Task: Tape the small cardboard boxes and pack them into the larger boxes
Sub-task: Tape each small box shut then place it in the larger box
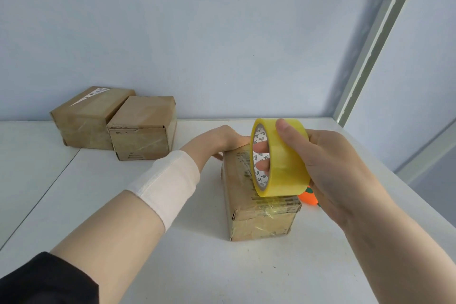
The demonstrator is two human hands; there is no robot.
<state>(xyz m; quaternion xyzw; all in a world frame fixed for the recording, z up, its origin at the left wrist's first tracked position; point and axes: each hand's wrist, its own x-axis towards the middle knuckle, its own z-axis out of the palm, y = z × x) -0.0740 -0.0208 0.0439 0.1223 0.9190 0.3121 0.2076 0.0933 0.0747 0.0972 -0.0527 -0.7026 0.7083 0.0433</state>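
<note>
Small cardboard box under left hand, fingers hidden; tape roll clamped in right hand

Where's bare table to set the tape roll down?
Bare table lies between the near box and the front edge, and on the left between the left forearm and the two back boxes. It is crowded right of the near box, where an orange object sits by the right hand holding the tape roll.

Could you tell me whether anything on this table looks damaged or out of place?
The small box under the tape roll looks battered: its near end is scuffed, with wrinkled tape. The back left box and its neighbour sit at differing angles, touching.
</note>
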